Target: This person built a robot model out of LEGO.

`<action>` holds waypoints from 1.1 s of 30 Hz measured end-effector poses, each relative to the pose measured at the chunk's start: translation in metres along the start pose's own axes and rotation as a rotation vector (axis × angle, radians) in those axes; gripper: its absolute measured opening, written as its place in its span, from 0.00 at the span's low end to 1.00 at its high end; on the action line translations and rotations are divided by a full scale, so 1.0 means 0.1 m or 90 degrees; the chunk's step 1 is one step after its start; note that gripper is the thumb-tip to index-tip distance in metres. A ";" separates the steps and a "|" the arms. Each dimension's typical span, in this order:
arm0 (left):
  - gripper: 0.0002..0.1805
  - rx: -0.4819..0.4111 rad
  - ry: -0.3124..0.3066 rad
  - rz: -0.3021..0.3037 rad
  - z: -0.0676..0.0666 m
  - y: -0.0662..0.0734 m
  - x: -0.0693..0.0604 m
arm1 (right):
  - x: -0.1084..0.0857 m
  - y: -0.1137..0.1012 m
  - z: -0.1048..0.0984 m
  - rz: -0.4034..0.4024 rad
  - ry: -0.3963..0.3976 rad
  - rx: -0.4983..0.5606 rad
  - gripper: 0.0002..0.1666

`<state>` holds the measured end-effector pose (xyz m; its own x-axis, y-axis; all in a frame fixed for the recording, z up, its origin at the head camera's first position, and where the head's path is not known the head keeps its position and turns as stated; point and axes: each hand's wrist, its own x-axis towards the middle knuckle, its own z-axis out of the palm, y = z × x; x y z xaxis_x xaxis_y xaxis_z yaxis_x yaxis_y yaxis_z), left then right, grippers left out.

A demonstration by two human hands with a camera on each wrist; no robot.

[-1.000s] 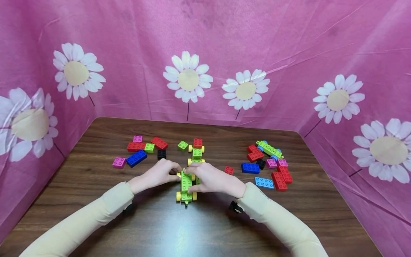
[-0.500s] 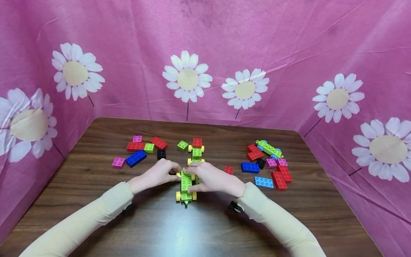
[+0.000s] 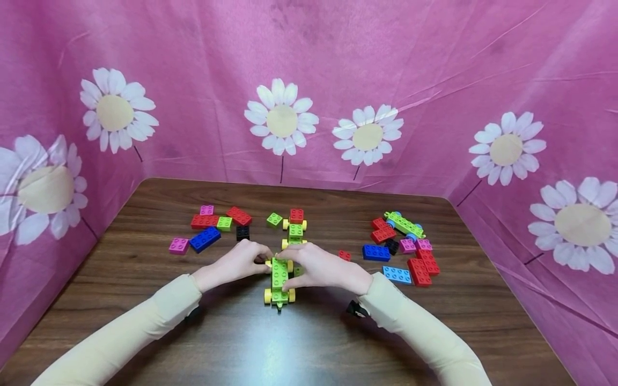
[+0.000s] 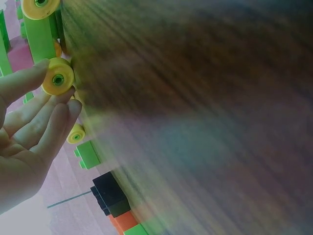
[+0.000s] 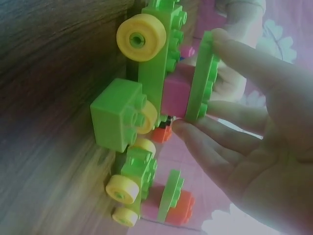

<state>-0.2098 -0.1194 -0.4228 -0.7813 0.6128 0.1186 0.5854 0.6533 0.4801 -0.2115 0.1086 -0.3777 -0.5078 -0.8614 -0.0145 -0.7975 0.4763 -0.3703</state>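
In the middle of the table stands a green toy wagon with yellow wheels (image 3: 267, 296). The right wrist view shows a pink brick (image 5: 176, 93) on its base (image 5: 150, 81), with a long, thin green brick (image 5: 199, 81) on top. My left hand (image 3: 238, 262) grips the wagon's far left wheel (image 4: 57, 78) between thumb and fingers. My right hand (image 3: 322, 267) holds the thin green brick, thumb at one end and fingers along the other. A loose green brick (image 5: 115, 117) stands beside the wagon, mostly hidden under my right hand in the head view.
A second green wagon (image 3: 295, 231) with a red brick (image 3: 296, 215) on top stands behind. Loose bricks lie left, including a blue one (image 3: 205, 239) and a black one (image 3: 243, 232). On the right are a blue-wheeled wagon base (image 3: 405, 225) and several more bricks, including a light blue one (image 3: 397, 274).
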 end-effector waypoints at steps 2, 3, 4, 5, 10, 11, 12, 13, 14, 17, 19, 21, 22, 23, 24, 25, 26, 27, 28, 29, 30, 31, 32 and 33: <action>0.11 -0.003 -0.001 -0.003 0.00 0.00 0.00 | -0.03 0.05 -0.01 -0.027 0.032 0.004 0.33; 0.11 -0.005 -0.002 -0.005 0.01 0.00 0.00 | -0.05 0.08 -0.02 -0.037 0.051 0.005 0.31; 0.10 -0.004 -0.001 -0.004 0.01 0.01 0.00 | -0.07 0.12 -0.03 -0.046 0.073 0.005 0.29; 0.10 -0.002 0.000 -0.003 0.01 0.01 0.00 | -0.10 0.16 -0.05 -0.052 0.094 0.004 0.28; 0.11 0.010 0.005 -0.001 0.00 0.01 0.00 | -0.28 0.40 -0.16 0.001 0.155 -0.001 0.24; 0.11 0.009 0.004 -0.003 0.00 0.01 0.00 | -0.32 0.45 -0.18 0.021 0.157 0.003 0.24; 0.11 0.007 0.003 -0.006 0.00 0.01 0.00 | -0.36 0.51 -0.20 0.039 0.159 0.003 0.24; 0.11 0.005 0.001 -0.007 -0.01 0.01 0.00 | -0.40 0.56 -0.21 0.056 0.160 0.004 0.23; 0.11 0.003 0.000 -0.009 -0.01 0.01 0.00 | -0.44 0.61 -0.21 0.072 0.160 0.004 0.23; 0.11 -0.002 -0.004 -0.013 -0.01 0.01 0.00 | -0.57 0.74 -0.20 0.103 0.160 0.007 0.24; 0.11 -0.004 -0.003 -0.012 0.00 0.01 0.00 | -0.64 0.80 -0.17 0.118 0.154 -0.004 0.24; 0.11 -0.005 -0.001 -0.010 0.00 0.00 0.00 | -0.69 0.87 -0.14 0.130 0.144 -0.015 0.24; 0.10 -0.005 0.001 -0.008 0.01 0.00 0.00 | -0.71 0.89 -0.12 0.135 0.137 -0.021 0.25; 0.10 -0.005 0.003 -0.006 0.01 -0.01 0.00 | -0.73 0.91 -0.10 0.143 0.128 -0.027 0.25; 0.10 -0.005 0.005 -0.004 0.01 -0.01 0.00 | -0.75 0.93 -0.09 0.151 0.120 -0.028 0.25; 0.10 -0.004 0.007 -0.001 0.01 -0.02 0.00 | -0.77 0.94 -0.07 0.158 0.113 -0.030 0.26; 0.10 -0.003 0.008 0.001 0.02 -0.02 0.00 | -0.78 0.95 -0.06 0.162 0.109 -0.030 0.26; 0.10 -0.002 0.009 0.002 0.02 -0.02 0.00 | -0.79 0.95 -0.05 0.167 0.105 -0.031 0.26; 0.10 -0.001 0.010 0.004 0.02 -0.02 0.00 | -0.80 0.96 -0.05 0.170 0.103 -0.029 0.26; 0.10 0.001 0.010 0.005 0.01 -0.02 0.00 | -0.80 0.96 -0.04 0.169 0.102 -0.033 0.26; 0.10 0.001 0.010 0.005 0.01 -0.02 0.00 | -0.81 0.96 -0.04 0.168 0.101 -0.032 0.26; 0.10 0.002 0.009 0.005 0.01 -0.02 0.00 | -0.81 0.96 -0.03 0.167 0.101 -0.033 0.25; 0.10 0.002 0.008 0.004 0.01 -0.01 0.00 | -0.81 0.96 -0.03 0.167 0.101 -0.034 0.24; 0.10 0.002 0.007 0.004 0.01 -0.01 0.00 | -0.82 0.96 -0.03 0.166 0.100 -0.036 0.24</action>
<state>-0.2100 -0.1200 -0.4238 -0.7800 0.6119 0.1311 0.5909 0.6511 0.4763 -0.2478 0.2252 -0.4096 -0.7385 -0.6728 0.0432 -0.6482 0.6909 -0.3200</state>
